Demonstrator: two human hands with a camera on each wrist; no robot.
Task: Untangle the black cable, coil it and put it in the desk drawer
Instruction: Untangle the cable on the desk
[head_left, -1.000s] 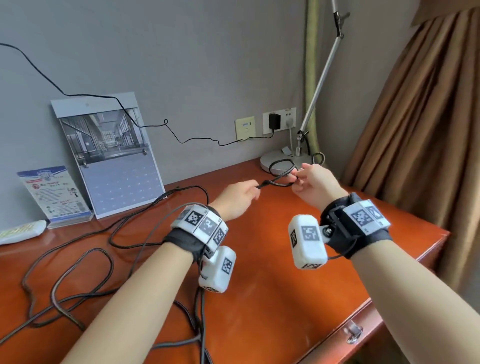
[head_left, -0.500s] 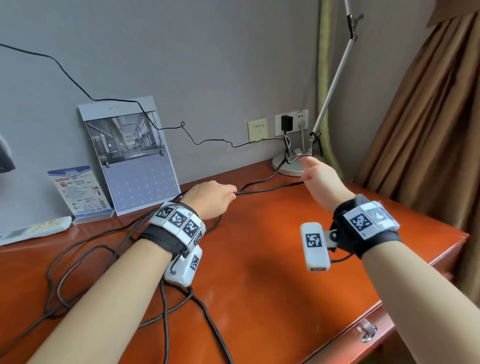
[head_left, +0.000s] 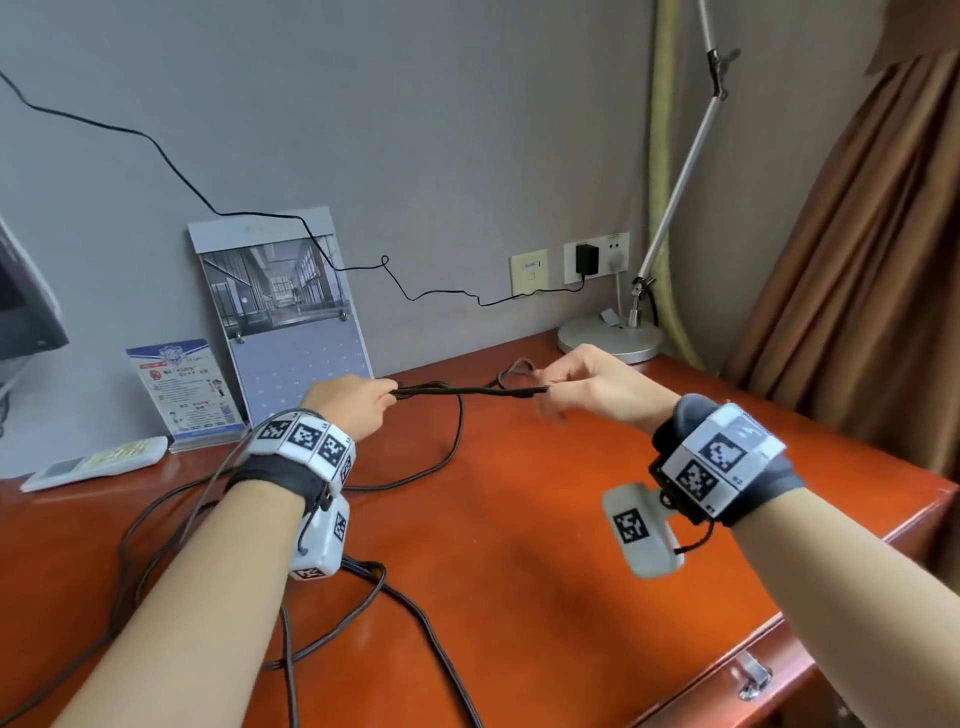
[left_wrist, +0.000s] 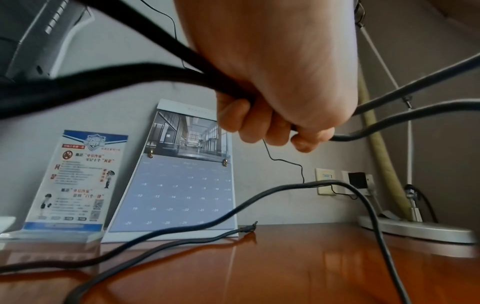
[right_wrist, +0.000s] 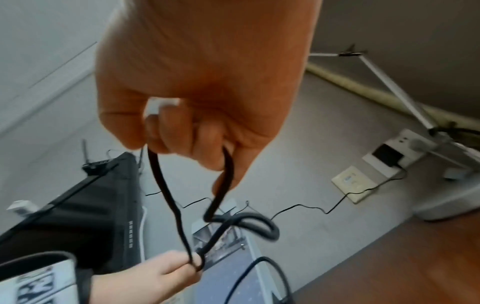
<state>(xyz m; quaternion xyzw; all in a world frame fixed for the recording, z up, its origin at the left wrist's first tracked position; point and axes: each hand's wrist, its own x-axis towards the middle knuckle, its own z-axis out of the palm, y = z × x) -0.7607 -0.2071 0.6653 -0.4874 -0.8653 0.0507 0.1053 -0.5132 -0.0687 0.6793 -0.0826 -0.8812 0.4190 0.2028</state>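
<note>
Change: doubled stretch of cable (head_left: 470, 391) now pulled taut, small kink near right hand (head_left: 597, 387); looser a second ago.
Grip: left hand (head_left: 353, 402) fisted around strands; right pinching them.
Place: rest sprawls on desk (head_left: 519, 545).
Meaning: untangling underway, drawer (head_left: 753, 680) shut.

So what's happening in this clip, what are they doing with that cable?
A person is working on a tangled black cable above an orange-brown desk. The left hand grips a bunch of strands, and the right hand pinches the same cable, stretched between the two hands with a small loop near the right hand. Most of the cable lies in loose loops on the desk. The drawer is closed.
</note>
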